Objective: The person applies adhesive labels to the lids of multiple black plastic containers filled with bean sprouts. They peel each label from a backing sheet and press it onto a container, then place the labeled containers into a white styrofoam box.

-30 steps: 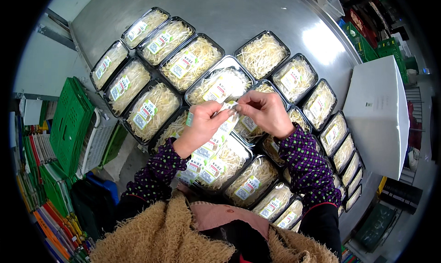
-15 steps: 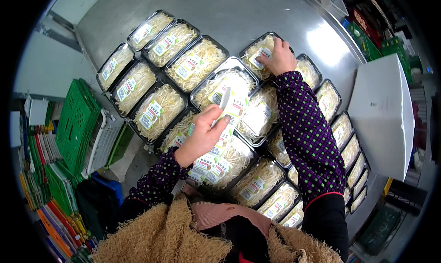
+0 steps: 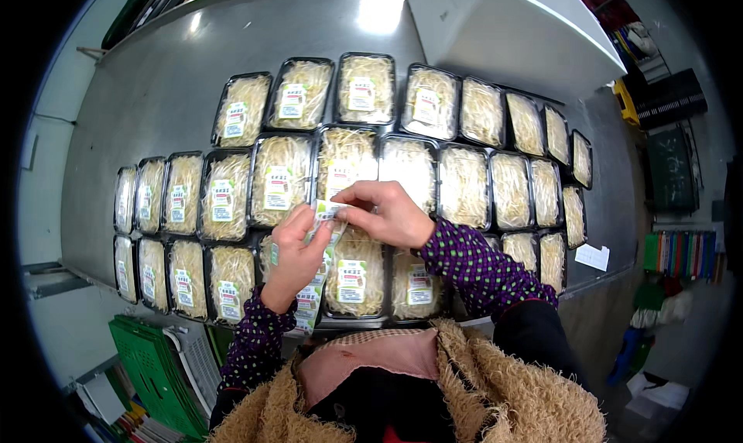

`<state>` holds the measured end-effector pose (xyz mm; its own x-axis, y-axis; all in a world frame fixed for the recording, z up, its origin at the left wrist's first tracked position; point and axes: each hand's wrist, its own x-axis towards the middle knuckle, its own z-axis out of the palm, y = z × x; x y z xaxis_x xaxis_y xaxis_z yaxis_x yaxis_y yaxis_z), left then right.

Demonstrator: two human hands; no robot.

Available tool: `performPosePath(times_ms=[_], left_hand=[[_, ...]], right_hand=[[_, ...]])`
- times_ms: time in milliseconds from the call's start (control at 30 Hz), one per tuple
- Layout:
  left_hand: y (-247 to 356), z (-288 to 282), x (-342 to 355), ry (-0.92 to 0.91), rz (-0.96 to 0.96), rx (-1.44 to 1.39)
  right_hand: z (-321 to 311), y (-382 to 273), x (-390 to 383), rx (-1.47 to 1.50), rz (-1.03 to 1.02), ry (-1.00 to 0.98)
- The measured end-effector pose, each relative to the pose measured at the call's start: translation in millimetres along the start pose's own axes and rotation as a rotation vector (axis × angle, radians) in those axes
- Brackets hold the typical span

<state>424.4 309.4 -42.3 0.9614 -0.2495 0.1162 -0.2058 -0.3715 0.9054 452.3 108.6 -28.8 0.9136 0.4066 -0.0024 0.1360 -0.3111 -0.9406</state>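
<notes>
My left hand is closed around a strip of white-and-green sticker labels that hangs below its fingers. Close against it, my right hand pinches a label at the strip's upper end with thumb and fingers. Beneath both hands lie black trays of bean sprouts, set out in rows. Many trays on the left and in the far row carry a label, such as one far tray. Toward the right, several trays show no label on top. My hands and sleeves partly hide the trays under them.
The trays rest on a steel table. A large white box stands at the far right. A paper slip lies near the right edge. Green crates stand below the table at left; a black crate is at far right.
My right hand has come back from a tray at the far side to the label strip in my left hand. The whole view has turned, so the rows now run across.
</notes>
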Motion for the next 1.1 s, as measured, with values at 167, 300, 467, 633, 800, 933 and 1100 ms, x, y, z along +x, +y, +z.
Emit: performPosePath(times_ms=[167, 300, 467, 633, 800, 933, 1100], left_hand=[[20.5, 49.1, 3.8, -0.012, -0.039, -0.14], [10.0, 87.5, -12.9, -0.118, -0.094, -0.167], [25.0, 114.1, -3.5, -0.008, 0.151, -0.132], [41.0, 111.8, 25.1, -0.181, 0.101, -0.018], [35.5, 123.0, 17.2, -0.143, -0.048, -0.045], [35.2, 138.9, -7.9, -0.232, -0.229, -0.219], [59.0, 137.9, -6.7, -0.229, -0.257, -0.279]], right_hand=[[-32.6, 6.8, -43.6, 0.077, 0.044, 0.196], [-148.3, 30.1, -35.3, 0.086, 0.06, 0.595], [-212.8, 47.7, -31.2, 0.026, 0.239, 0.115], [-113.0, 36.4, -66.7, 0.047, 0.087, -0.148], [-118.8, 53.3, -79.7, 0.09, 0.264, 0.135], [-246.8, 83.7, -36.5, -0.002, 0.218, 0.459], [-303.2, 162.9, 0.9, -0.193, 0.221, 0.343]])
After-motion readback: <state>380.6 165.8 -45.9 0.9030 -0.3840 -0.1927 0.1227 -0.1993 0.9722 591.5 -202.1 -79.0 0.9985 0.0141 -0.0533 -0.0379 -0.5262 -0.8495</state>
